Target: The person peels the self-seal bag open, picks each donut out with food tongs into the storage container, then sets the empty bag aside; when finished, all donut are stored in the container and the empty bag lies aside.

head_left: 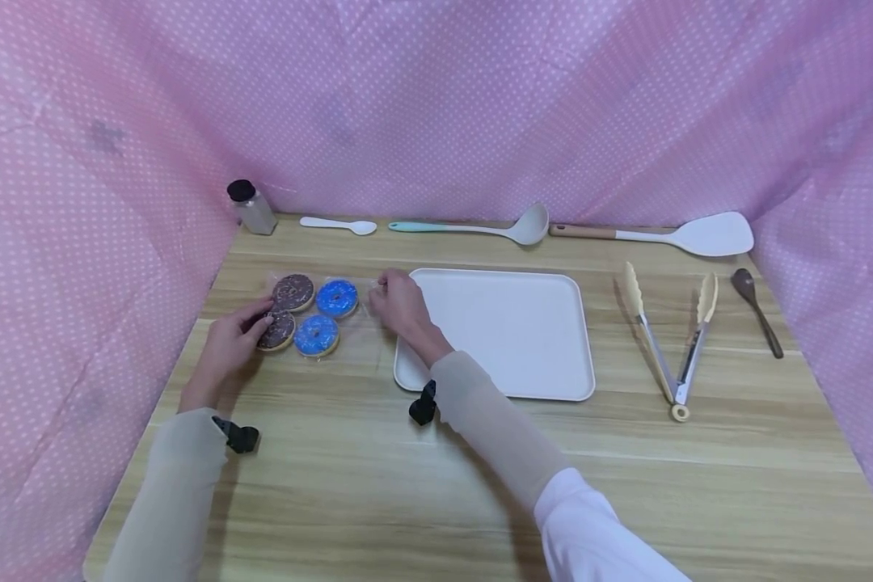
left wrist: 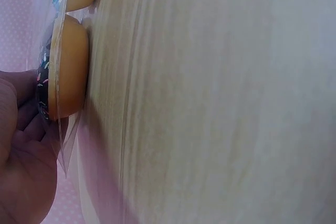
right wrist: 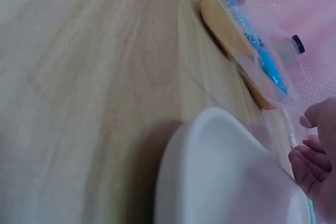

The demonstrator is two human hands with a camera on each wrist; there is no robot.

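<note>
Several toy donuts lie in a clear plastic bag (head_left: 360, 335) on the left of the table, two brown donuts (head_left: 293, 291) and two blue donuts (head_left: 316, 333), all with sprinkles. At the bag's left end my left hand (head_left: 225, 343) grips the nearer brown donut (left wrist: 68, 69) through the plastic, the thumb over its iced side. My right hand (head_left: 402, 303) pinches the right end of the bag between thumb and curled fingers. Below that hand is the white tray (head_left: 505, 335), whose left edge my right forearm crosses.
Along the back stand or lie a black-capped jar (head_left: 255, 212), a white spoon (head_left: 342, 225), a ladle (head_left: 529, 226) and a spatula (head_left: 706, 234). Spread tongs (head_left: 680, 384) and a small dark spoon (head_left: 757, 311) lie at the right. Pink dotted cloth (head_left: 436, 105) surrounds the table.
</note>
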